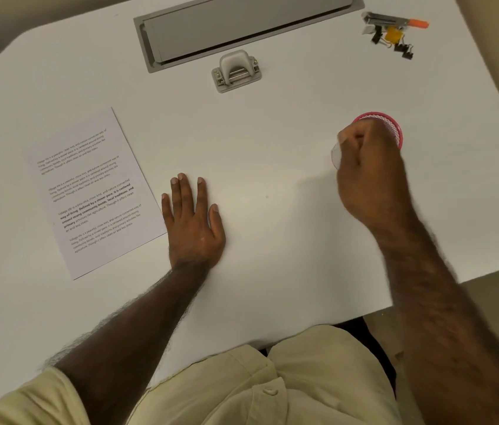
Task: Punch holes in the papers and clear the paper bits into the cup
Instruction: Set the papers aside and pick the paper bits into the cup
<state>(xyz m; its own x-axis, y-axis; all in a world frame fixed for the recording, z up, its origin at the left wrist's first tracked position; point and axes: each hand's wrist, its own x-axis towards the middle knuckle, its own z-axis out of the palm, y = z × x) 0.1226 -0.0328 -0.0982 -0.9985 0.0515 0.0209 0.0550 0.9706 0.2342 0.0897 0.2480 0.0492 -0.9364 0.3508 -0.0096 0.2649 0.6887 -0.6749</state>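
A printed sheet of paper point(95, 191) lies at an angle on the left of the white table point(272, 142). A grey hole punch point(236, 71) stands at the back centre, apart from both hands. A pink mesh cup point(390, 127) stands at the right. My right hand point(367, 170) is curled in front of the cup and holds a small clear round piece point(335, 156) at its left edge. My left hand point(194, 220) lies flat on the table, fingers straight, just right of the paper. One tiny paper bit point(267, 196) lies between the hands.
A grey cable-tray lid point(242, 26) is set into the table's back. A stapler with an orange tip point(395, 23) and several black and yellow binder clips point(395, 41) lie at the back right. The table's right edge runs close behind the cup.
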